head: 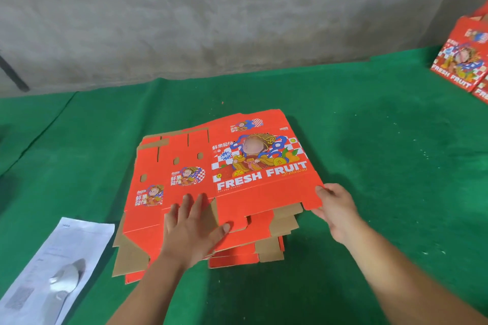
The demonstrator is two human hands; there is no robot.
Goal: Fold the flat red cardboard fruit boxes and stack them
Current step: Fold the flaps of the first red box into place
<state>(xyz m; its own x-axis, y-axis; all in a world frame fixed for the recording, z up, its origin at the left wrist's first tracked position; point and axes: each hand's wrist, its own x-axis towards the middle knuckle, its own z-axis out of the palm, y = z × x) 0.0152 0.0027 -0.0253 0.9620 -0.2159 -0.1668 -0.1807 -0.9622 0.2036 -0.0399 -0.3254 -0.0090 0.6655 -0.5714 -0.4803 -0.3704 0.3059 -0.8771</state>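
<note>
A green felt-like cloth (369,140) covers the work surface, with a rough grey concrete wall (211,8) behind it. At the lower left lies a white printed sheet of paper (52,266), flat on the cloth and just beside a pile of flat red cardboard box blanks (163,171) in the middle. The pile is loosely fanned, brown undersides showing along its near edge. The left hand (191,229) rests palm down on the near edge of the pile, fingers straight and spread, thumb stretched out to the right against a flap; it presses rather than grasps. The top blank (264,185), printed with a cartoon figure and the words "FRESH FRUIT", sits to the right of that hand, slightly askew on the pile. The right hand (335,208) pinches the top blank's near right corner, thumb on top of the red card and fingers curled underneath. At the far right edge stand folded red boxes (462,58), well apart from the pile.
</note>
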